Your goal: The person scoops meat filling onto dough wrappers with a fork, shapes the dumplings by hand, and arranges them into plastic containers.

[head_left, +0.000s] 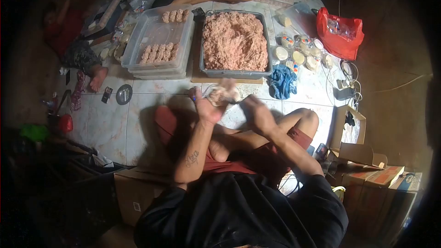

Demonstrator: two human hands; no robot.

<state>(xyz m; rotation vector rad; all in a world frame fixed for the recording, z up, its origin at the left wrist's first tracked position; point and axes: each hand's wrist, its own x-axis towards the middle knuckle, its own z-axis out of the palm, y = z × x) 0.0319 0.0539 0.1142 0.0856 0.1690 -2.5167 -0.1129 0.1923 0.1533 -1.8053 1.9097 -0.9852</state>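
Note:
My left hand [209, 109] is turned palm up in front of the tub and holds a pale, thin wrapper with meat filling [221, 95]. To its right, my right hand [258, 115] is closed around a thin dark tool whose kind is blurred by motion. The tool's tip reaches the edge of the wrapper. Just beyond both hands stands a grey tub [236, 73] heaped with pink minced meat mixture [235, 41]. Left of it, a clear plastic tray [151, 30] bears rows of shaped dumplings [160, 53] at its front and back.
A blue cloth [283, 82], several round wrapper packs [298, 58] and a red plastic bag [339, 34] lie to the right. A tape roll [124, 94] is on the tiled floor at left. Cardboard boxes [376, 183] stand at lower right. Other people sit at the far side and left.

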